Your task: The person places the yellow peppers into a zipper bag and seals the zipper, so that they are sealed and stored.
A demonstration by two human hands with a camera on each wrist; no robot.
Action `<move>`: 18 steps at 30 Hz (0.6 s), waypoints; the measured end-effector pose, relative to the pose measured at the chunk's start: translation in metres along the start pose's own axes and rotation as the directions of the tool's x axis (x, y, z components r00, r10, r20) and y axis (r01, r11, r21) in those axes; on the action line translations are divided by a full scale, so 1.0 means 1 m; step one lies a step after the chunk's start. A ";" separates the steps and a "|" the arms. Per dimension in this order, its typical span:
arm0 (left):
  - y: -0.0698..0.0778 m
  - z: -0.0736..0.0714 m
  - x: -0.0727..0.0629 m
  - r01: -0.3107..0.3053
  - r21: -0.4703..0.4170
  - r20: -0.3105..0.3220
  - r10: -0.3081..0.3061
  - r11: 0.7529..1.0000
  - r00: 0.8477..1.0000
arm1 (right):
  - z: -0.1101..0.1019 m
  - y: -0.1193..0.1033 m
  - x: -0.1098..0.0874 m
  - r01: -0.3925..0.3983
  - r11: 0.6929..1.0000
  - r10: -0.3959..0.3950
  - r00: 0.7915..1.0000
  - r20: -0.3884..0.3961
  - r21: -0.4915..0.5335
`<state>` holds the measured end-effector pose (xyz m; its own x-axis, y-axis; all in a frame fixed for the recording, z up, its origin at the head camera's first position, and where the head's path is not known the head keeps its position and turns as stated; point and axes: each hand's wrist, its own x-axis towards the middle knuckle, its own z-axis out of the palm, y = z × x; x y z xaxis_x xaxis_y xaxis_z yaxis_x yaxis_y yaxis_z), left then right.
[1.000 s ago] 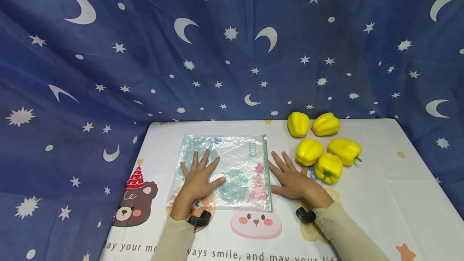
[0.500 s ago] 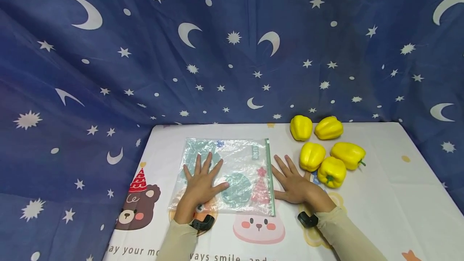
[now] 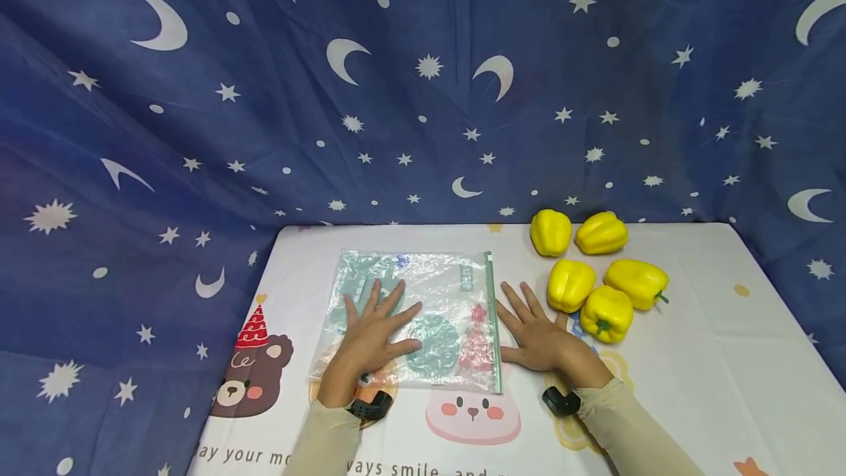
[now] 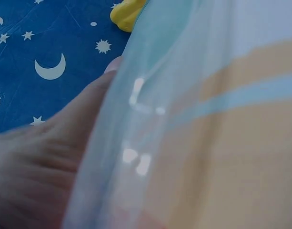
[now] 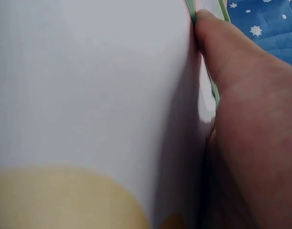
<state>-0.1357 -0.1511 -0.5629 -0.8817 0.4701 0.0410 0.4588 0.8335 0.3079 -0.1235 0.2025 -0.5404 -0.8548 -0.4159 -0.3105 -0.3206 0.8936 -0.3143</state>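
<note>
Resting left fingers (image 3: 400, 348) on clear bag (image 3: 432, 314), right fingers (image 3: 516, 302) alongside, all spread | facing starry curtain (image 3: 423, 175) at far edge of tabletop (image 3: 707, 358)

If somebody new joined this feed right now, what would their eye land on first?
Most likely the five bright yellow peppers, clustered on the right side of the white printed tablecloth. Next would come the clear bag lying flat to their left, with the left hand spread over it and the right hand spread by its green edge. Behind hangs a dark blue curtain patterned with white moons and stars.
</note>
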 end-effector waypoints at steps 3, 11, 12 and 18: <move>0.000 0.001 0.000 -0.075 -0.022 -0.031 0.075 0.997 0.997 | -0.001 -0.001 -0.001 0.001 1.000 -0.001 1.000 -0.001 0.002; 0.006 0.001 0.000 -0.032 0.062 0.043 0.029 0.998 0.999 | -0.001 -0.001 -0.001 0.002 1.000 -0.002 1.000 0.008 -0.001; 0.007 0.001 0.000 -0.028 0.065 0.045 0.025 0.997 0.999 | -0.001 -0.001 0.000 0.000 1.000 0.000 1.000 0.008 0.000; 0.008 -0.001 0.000 -0.013 0.083 0.065 0.008 0.996 0.998 | 0.001 0.000 0.000 -0.016 1.000 0.016 1.000 0.015 -0.010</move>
<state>-0.1318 -0.1450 -0.5599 -0.8689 0.4947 -0.0182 0.4781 0.8482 0.2278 -0.1237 0.2026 -0.5413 -0.8537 -0.4042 -0.3285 -0.3114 0.9016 -0.3002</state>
